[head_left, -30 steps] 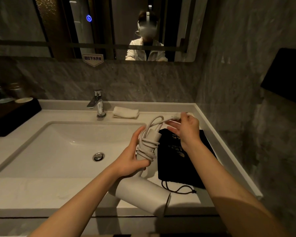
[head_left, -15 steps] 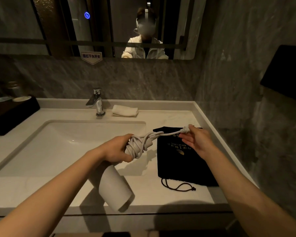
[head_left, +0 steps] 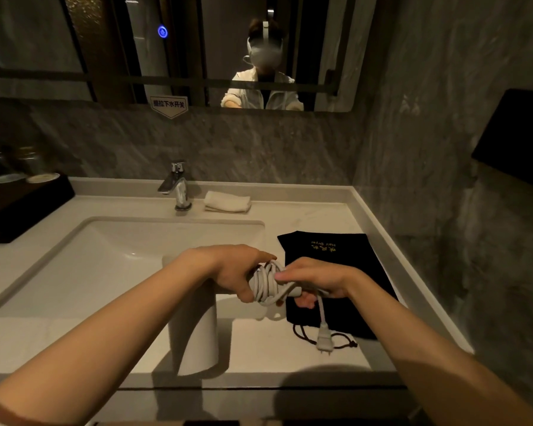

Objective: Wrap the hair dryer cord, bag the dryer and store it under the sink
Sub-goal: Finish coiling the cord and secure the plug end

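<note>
Hair dryer [head_left: 194, 336]: white, held above the front of the counter [head_left: 290, 358] between sink and bag, barrel hanging down toward the near edge; its handle is hidden under the coils and fingers.
Cord [head_left: 266, 284]: white, wound in several turns around the handle; half a second ago its free end stretched out taut to the right, now it droops in a short tail.
Plug [head_left: 324, 341]: dangles on that tail over the bag's drawstring [head_left: 336, 341]; a moment ago it was pinched up at the right hand.
Left hand [head_left: 231, 272]: closed around the handle at the coils, palm down.
Right hand [head_left: 317, 279]: has moved in from the right; fingers curl loosely around the cord at the end of the coils, touching the left hand's fingertips.
Bag [head_left: 336, 256]: black, flat on the counter right of the sink [head_left: 111, 262], partly covered by the right hand; gold lettering too small to read.
Towel [head_left: 227, 202]: folded, beside the faucet [head_left: 177, 187].
Mirror [head_left: 74, 41]: reflection dim, top cut off.
</note>
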